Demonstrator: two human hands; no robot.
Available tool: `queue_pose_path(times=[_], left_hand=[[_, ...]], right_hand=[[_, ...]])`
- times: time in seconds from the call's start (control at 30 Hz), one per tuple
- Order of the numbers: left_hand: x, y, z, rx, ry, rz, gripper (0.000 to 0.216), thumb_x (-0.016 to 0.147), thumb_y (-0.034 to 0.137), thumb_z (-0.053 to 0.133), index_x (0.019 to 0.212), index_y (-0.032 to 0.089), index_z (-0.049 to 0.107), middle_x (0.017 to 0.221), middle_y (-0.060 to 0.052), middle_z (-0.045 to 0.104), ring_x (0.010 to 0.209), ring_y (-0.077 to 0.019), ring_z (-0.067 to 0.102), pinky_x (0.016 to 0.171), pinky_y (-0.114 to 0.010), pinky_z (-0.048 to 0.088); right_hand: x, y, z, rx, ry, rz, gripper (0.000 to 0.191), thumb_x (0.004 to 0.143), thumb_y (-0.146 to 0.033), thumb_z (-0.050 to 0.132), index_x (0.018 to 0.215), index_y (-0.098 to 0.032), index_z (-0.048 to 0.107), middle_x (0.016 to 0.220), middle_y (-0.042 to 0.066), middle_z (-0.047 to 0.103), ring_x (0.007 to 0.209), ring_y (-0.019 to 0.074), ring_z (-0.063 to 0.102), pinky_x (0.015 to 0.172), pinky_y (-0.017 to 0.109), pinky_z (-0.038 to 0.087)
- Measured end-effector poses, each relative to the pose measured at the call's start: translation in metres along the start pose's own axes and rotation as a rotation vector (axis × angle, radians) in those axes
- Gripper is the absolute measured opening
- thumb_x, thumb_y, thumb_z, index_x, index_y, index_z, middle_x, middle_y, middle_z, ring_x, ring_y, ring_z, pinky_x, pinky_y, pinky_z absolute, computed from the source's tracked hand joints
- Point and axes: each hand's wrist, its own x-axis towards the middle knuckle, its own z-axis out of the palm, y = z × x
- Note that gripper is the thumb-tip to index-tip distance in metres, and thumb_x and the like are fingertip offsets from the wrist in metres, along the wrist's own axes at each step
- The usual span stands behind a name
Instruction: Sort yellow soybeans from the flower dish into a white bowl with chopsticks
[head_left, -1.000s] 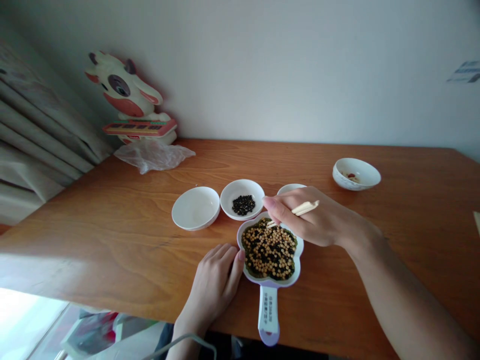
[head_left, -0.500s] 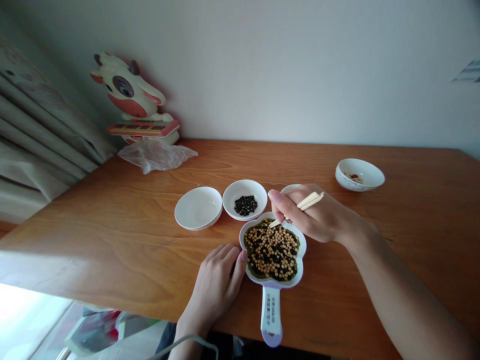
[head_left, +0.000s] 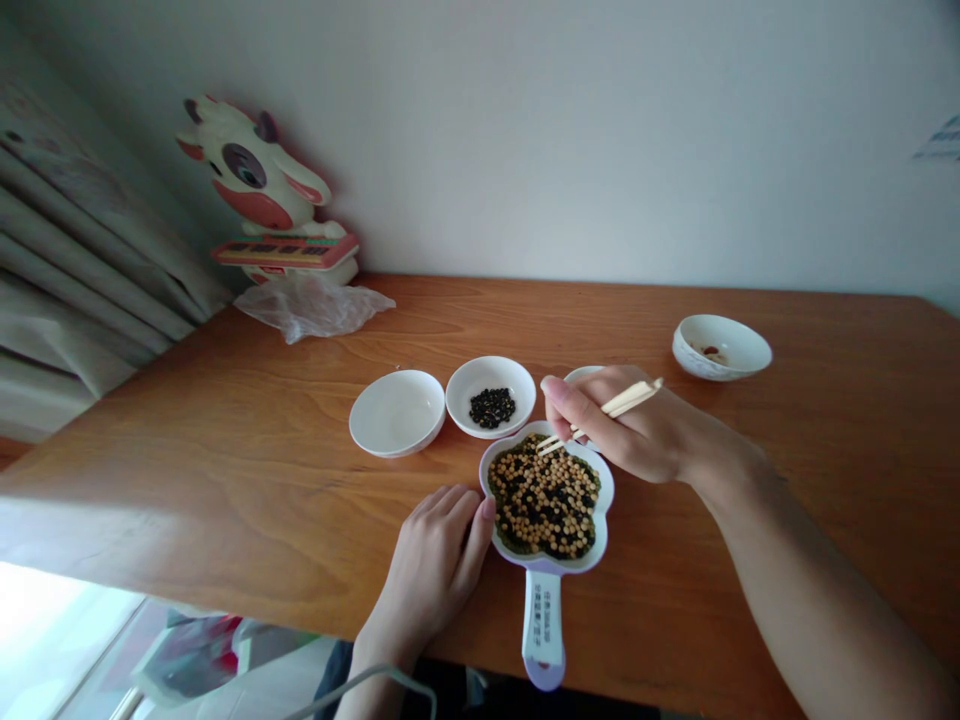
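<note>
A flower-shaped white dish with a handle (head_left: 545,618) sits near the table's front edge, full of mixed yellow, black and green beans. My right hand (head_left: 630,425) is closed on a pair of chopsticks (head_left: 619,406), their tips dipping into the dish's far rim. My left hand (head_left: 435,565) lies flat on the table, fingers against the dish's left side. Behind the dish stand an empty white bowl (head_left: 397,412), a white bowl holding black beans (head_left: 490,396), and a third bowl (head_left: 583,375) mostly hidden by my right hand.
A further small bowl (head_left: 721,346) with a few red bits stands at the back right. A cow figure (head_left: 266,195) and a crumpled clear plastic bag (head_left: 313,305) occupy the back left corner by the wall. Curtains hang at the left.
My right hand has shifted slightly right with the chopsticks, their tips staying at the dish's far rim. The left hand has not moved.
</note>
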Motion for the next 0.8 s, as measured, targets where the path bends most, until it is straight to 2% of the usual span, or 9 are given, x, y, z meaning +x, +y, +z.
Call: queue_pose_path(times=[0.3,0.6,0.8], left_hand=[[-0.0002,-0.0002,0.0007,0.004,0.002,-0.001,0.036,0.114,0.036,0.034,0.081,0.024,0.044,0.084,-0.002,0.059,0.078,-0.0204,0.054,0.077,-0.035,0.041],[0.0007,0.0013,0.0,0.024,0.012,0.01,0.037,0.113,0.036,0.035,0.081,0.024,0.045,0.083,-0.003,0.06,0.077,-0.0205,0.055,0.076,-0.034,0.042],[0.0006,0.0007,0.0009,0.02,0.024,0.011,0.036,0.113,0.034,0.036,0.08,0.023,0.044,0.082,-0.002,0.06,0.076,-0.0194,0.054,0.075,-0.034,0.042]], right_hand=[[0.0046,0.0009,0.0044,-0.094,-0.012,-0.038,0.071,0.109,-0.064,0.019,0.075,-0.019,0.062,0.068,0.002,0.067,0.066,0.0148,0.057,0.07,0.035,0.034],[0.003,0.001,0.0021,0.006,-0.005,-0.004,0.072,0.108,-0.067,0.02,0.075,-0.019,0.061,0.07,0.002,0.068,0.066,0.0146,0.058,0.067,0.034,0.034],[0.0052,-0.0018,0.007,-0.013,0.022,-0.021,0.073,0.108,-0.068,0.018,0.073,-0.019,0.06,0.066,0.002,0.064,0.061,0.0145,0.053,0.063,0.036,0.03]])
